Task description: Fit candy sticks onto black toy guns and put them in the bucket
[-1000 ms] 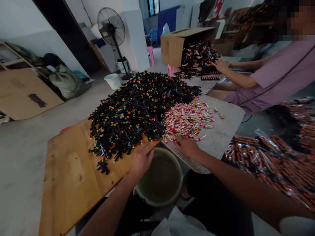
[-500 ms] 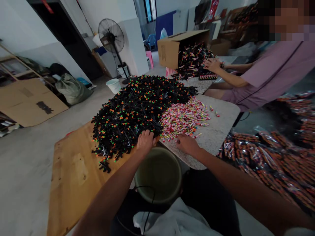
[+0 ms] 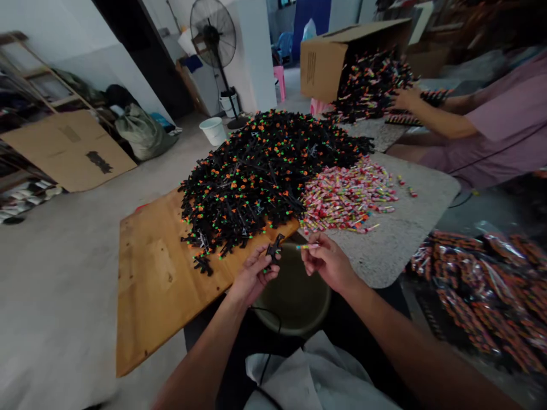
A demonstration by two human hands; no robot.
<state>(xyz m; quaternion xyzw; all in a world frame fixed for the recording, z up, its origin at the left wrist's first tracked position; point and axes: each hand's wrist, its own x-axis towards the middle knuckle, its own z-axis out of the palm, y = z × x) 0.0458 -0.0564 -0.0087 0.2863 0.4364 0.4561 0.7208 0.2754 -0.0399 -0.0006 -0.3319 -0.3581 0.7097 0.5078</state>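
My left hand (image 3: 253, 273) is closed on a small black plastic piece (image 3: 272, 250), held up over the green bucket (image 3: 294, 296). My right hand (image 3: 327, 262) pinches a thin wrapped candy stick (image 3: 306, 246) pointing toward that piece. Just beyond my hands lies a big heap of black pieces with orange and green tips (image 3: 265, 171), resting partly on a wooden board (image 3: 158, 285). To its right a pile of pink and yellow wrapped candy sticks (image 3: 346, 196) is spread on the stone table (image 3: 397, 239).
Another person in a purple shirt (image 3: 491, 131) works at the far right beside a tipped cardboard box (image 3: 337, 57) spilling black pieces. Packed bags (image 3: 482, 296) are heaped at my right. A standing fan (image 3: 213, 34), white pail (image 3: 213, 131) and cardboard sheet (image 3: 70, 148) stand on the floor behind.
My left hand has taken a black piece from the heap and my right hand a candy stick from the pile; both hands have drawn back together above the bucket.
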